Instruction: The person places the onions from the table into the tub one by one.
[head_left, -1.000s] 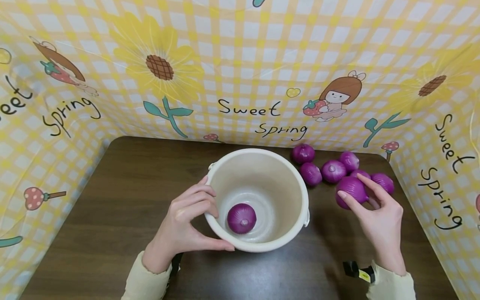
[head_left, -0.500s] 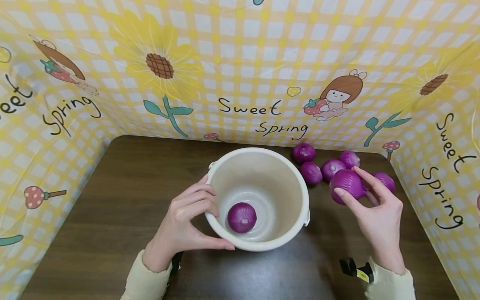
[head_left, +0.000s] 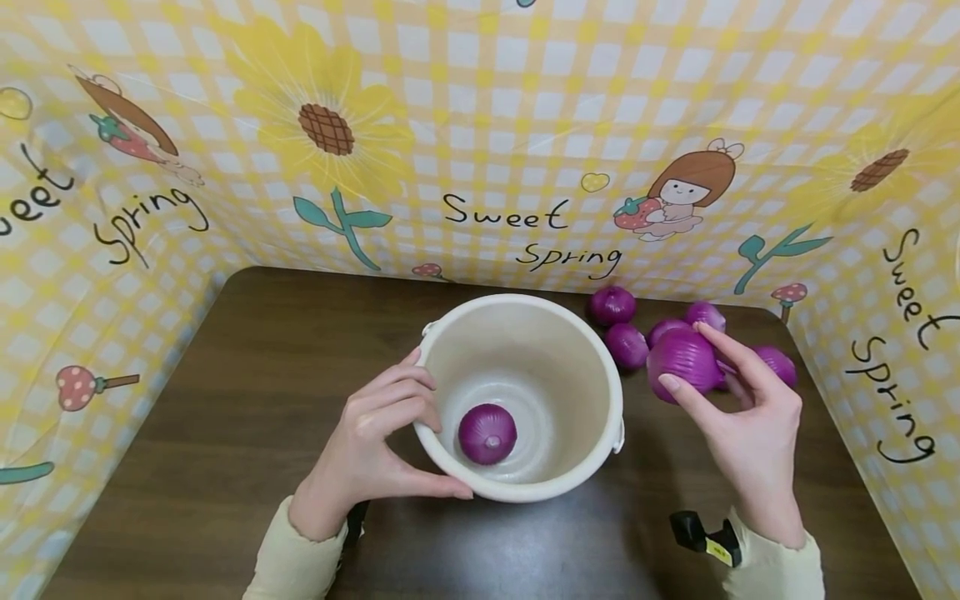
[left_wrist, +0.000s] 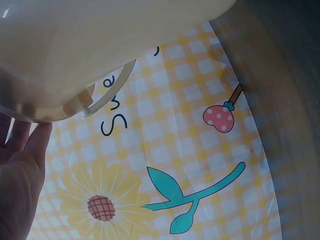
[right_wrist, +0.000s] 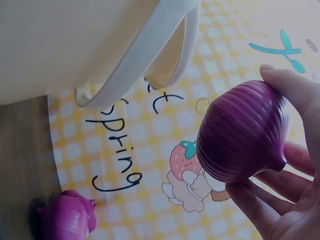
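A cream bucket point(head_left: 551, 492) stands mid-table with one purple onion point(head_left: 487, 435) on its floor. My left hand point(head_left: 386, 437) grips the near-left rim, thumb along the front and fingers over the side; the left wrist view shows those fingertips at the bucket's edge point(left_wrist: 50, 120). To the right of the bucket, my right hand point(head_left: 757, 425) pinches another purple onion point(head_left: 684, 365) between thumb and fingers, raised above the table. In the right wrist view the held onion point(right_wrist: 242, 132) has its pointed end toward the palm.
Several more purple onions lie at the back right, among them one onion point(head_left: 612, 306) near the cloth and another onion point(head_left: 626, 346) beside the bucket. A yellow checked cloth point(head_left: 495, 125) walls the brown table point(head_left: 225, 375) at the back and sides. The bucket's handle point(right_wrist: 135, 55) hangs down its side.
My right hand has carried its onion up and left, away from the pile toward the bucket. The left hand keeps its grip on the rim. The head view has shifted slightly.
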